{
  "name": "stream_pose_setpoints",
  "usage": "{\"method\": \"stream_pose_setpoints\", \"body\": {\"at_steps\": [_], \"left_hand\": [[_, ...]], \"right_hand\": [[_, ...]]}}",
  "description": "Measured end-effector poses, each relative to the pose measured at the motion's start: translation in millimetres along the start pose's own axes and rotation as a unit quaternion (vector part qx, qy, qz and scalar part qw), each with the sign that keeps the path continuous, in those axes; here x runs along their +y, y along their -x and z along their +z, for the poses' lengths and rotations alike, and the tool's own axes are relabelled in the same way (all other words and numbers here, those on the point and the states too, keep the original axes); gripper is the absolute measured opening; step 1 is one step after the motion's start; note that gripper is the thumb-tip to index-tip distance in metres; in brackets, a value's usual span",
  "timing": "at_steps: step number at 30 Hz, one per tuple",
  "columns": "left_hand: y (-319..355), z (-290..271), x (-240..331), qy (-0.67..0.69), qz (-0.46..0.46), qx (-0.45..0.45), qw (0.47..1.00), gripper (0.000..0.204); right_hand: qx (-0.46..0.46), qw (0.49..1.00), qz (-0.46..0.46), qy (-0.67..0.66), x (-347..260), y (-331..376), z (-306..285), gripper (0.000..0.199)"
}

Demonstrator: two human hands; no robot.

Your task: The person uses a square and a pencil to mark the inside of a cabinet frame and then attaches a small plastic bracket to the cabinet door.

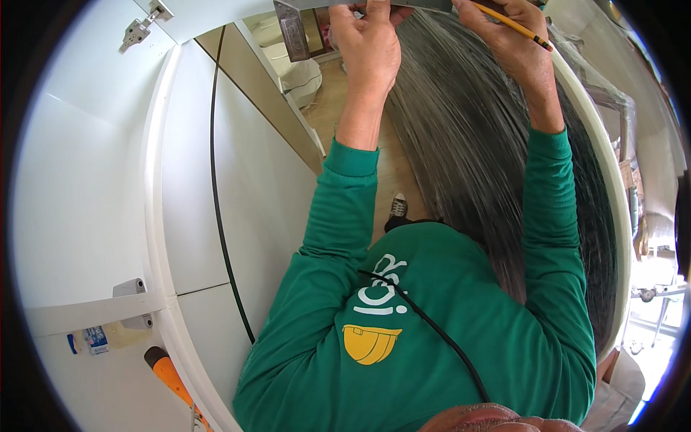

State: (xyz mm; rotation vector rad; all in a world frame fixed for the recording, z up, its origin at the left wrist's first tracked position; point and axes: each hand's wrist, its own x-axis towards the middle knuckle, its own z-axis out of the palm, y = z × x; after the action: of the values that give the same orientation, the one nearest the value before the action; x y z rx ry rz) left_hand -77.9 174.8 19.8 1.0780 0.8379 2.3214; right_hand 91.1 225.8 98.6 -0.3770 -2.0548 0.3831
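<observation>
At the top edge of the view, my left hand (367, 47) closes around a metal square (293, 32), its thumb pressed on the tool. The square's thick grey leg hangs down left of the hand, and a thin grey strip, seemingly its blade, runs right along the picture's edge. My right hand (515, 43) grips a yellow pencil (512, 23), with the pencil's dark-banded end pointing down and right. The pencil's tip and some fingertips are cut off by the frame. Beside the square lies the edge of a white panel (216, 13).
A metal hinge (140, 32) sits on the white cabinet at upper left. An orange-handled tool (173, 378) and a small blue-and-white packet (95, 340) rest at lower left. A dark cable (216, 165) hangs along white panels. Plastic film covers a dark surface (468, 137).
</observation>
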Motion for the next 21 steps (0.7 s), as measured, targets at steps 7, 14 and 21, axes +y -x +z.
{"method": "stream_pose_setpoints", "body": {"at_steps": [7,14,21], "left_hand": [[3,4,5,-0.013,-0.009,0.018,1.000,0.044],[5,-6,4,-0.078,-0.042,0.011,0.996,0.040],[4,-7,4,-0.078,-0.022,0.002,0.997,0.044]], "right_hand": [[-0.004,1.000,0.006,-0.008,0,1,0,0.013],[0.016,1.000,-0.007,-0.013,3,2,2,0.013],[-0.006,0.999,0.034,-0.006,-3,-2,-2,0.013]]}}
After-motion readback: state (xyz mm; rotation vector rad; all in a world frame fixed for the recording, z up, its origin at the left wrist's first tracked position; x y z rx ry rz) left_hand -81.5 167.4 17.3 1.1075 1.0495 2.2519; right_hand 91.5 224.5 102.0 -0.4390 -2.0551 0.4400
